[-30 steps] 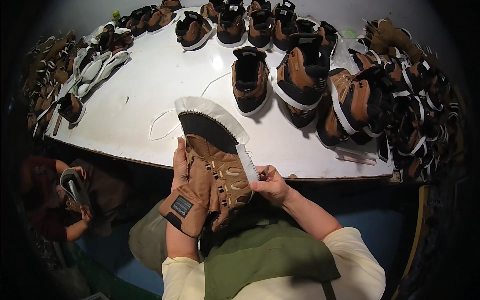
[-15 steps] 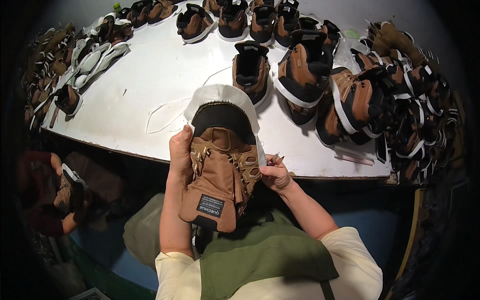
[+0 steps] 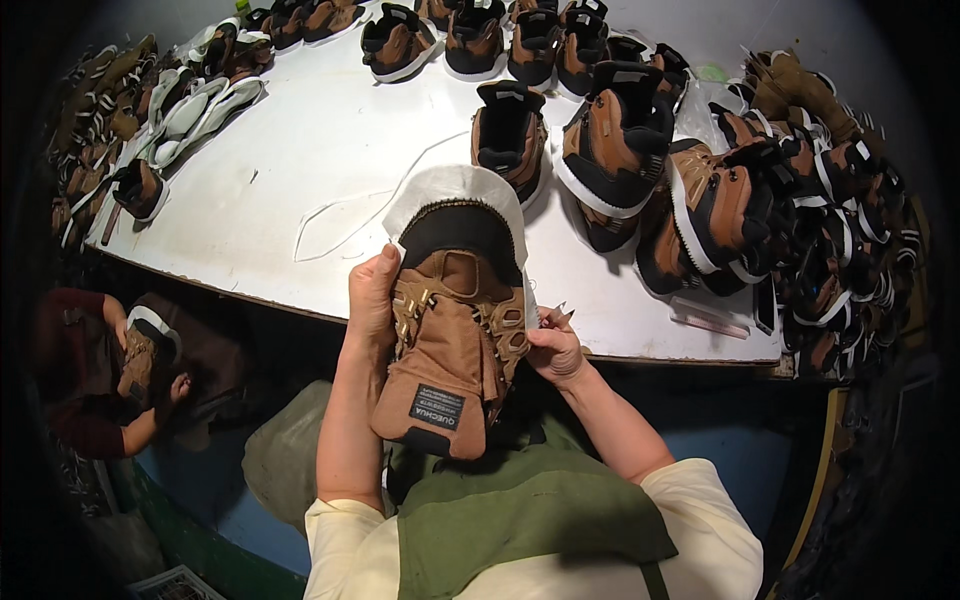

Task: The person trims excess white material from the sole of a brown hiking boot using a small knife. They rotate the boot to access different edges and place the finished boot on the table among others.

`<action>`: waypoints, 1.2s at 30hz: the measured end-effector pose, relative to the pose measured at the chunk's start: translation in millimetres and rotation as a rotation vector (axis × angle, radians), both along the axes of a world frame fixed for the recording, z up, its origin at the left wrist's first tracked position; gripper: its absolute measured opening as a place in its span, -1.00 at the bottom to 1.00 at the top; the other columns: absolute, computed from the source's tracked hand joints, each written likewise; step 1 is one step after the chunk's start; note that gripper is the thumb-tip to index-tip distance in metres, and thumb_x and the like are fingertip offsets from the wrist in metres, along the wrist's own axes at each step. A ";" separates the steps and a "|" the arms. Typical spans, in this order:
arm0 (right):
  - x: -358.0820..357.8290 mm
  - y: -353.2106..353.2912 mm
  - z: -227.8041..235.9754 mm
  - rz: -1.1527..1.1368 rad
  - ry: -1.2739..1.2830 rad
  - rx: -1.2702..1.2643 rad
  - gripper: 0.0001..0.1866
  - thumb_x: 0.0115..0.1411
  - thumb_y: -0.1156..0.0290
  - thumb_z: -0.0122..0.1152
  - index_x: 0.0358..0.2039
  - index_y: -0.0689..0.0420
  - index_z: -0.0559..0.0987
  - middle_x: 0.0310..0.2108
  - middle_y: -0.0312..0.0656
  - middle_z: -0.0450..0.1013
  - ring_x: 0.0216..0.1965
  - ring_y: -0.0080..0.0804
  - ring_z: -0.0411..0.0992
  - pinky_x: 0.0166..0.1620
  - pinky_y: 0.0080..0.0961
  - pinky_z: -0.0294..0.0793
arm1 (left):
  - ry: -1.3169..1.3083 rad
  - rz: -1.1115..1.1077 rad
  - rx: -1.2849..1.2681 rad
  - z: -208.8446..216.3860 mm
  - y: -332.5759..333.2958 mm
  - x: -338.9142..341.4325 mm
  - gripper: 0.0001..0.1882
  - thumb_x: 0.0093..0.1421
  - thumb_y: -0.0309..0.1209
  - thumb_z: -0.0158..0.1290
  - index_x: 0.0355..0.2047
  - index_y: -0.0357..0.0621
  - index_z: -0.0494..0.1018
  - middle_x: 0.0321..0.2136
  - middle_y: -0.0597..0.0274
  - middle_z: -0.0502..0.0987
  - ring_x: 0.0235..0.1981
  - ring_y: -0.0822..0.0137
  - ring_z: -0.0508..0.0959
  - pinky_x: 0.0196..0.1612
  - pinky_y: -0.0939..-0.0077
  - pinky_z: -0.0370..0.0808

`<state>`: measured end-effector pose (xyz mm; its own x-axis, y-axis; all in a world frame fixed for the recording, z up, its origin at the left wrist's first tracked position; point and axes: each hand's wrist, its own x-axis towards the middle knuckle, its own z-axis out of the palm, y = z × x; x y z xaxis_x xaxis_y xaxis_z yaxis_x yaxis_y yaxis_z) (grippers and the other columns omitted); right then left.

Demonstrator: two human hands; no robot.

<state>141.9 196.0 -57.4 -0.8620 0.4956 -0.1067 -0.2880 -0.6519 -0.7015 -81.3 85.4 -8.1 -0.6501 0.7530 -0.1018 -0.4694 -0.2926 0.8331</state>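
Note:
Between my two hands a brown and black shoe upper (image 3: 450, 330) is held up at the table's front edge. Its toe end, with a white lining margin (image 3: 447, 183), points away from me, and the tongue with a dark label hangs toward me. My left hand (image 3: 374, 295) is closed on the upper's left edge, thumb up along the white margin. My right hand (image 3: 556, 346) pinches the right edge beside the lace loops. Thin pointed tips of a small tool (image 3: 562, 312) stick out above that hand's fingers; the rest is hidden.
Finished-looking uppers (image 3: 615, 140) crowd the white table (image 3: 330, 170) at the back and right. White-lined uppers (image 3: 205, 120) lie at the left. A loose thread (image 3: 345, 205) and a clear strip (image 3: 708, 318) rest on the tabletop. At lower left, a co-worker's hands hold another upper (image 3: 148, 350).
The shoe upper and both my hands have shifted slightly right in view, as has the table. The co-worker's lower hand has come away from their upper.

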 end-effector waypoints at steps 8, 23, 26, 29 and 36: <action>5.9 7.0 -12.0 -0.017 0.010 -0.046 -0.57 0.04 0.53 0.14 -0.03 0.37 0.47 -0.13 -0.08 0.53 -0.12 -0.32 0.51 0.04 -0.40 0.44 | 0.140 -0.010 -0.104 -10.8 6.0 -0.1 -0.56 0.27 -0.07 0.09 -0.52 -0.22 0.47 -0.54 0.35 0.51 -0.59 0.58 0.39 -0.52 0.66 0.34; -12.6 10.6 -16.5 -0.087 -0.048 -0.168 -0.59 0.15 0.49 0.07 0.03 0.34 0.44 -0.04 -0.05 0.49 0.00 -0.26 0.47 0.14 -0.32 0.40 | 0.435 0.113 -0.099 -2.7 -20.0 3.9 -0.47 0.40 -0.04 -0.22 0.11 -0.25 0.30 0.06 0.14 0.37 0.04 0.32 0.39 0.09 0.42 0.31; -13.8 14.6 -23.7 -0.103 -0.083 -0.192 -0.69 0.15 0.48 0.12 -0.08 0.27 0.49 -0.16 -0.18 0.51 -0.13 -0.43 0.48 0.00 -0.49 0.44 | 0.478 0.047 0.095 14.3 -37.7 16.7 -0.32 0.33 0.10 -0.19 0.07 -0.34 0.32 0.05 0.05 0.39 0.09 0.23 0.38 0.15 0.33 0.27; -19.7 6.3 3.8 -0.113 -0.052 -0.197 -0.70 0.14 0.48 0.12 -0.10 0.27 0.49 -0.18 -0.18 0.52 -0.15 -0.44 0.49 -0.03 -0.50 0.46 | 0.666 -0.065 0.193 27.3 -59.0 26.6 -0.22 0.19 0.21 -0.02 -0.05 -0.42 0.40 0.02 -0.05 0.41 0.05 0.13 0.40 0.14 0.27 0.29; -22.6 4.5 8.3 -0.169 -0.123 -0.194 -0.73 0.17 0.45 0.12 -0.14 0.29 0.52 -0.25 -0.20 0.52 -0.25 -0.45 0.49 -0.11 -0.53 0.47 | 1.199 0.032 0.134 32.4 -67.5 57.5 -0.45 -0.16 -0.38 0.32 -0.14 -0.31 0.42 -0.08 -0.14 0.46 -0.04 -0.09 0.46 0.11 0.02 0.35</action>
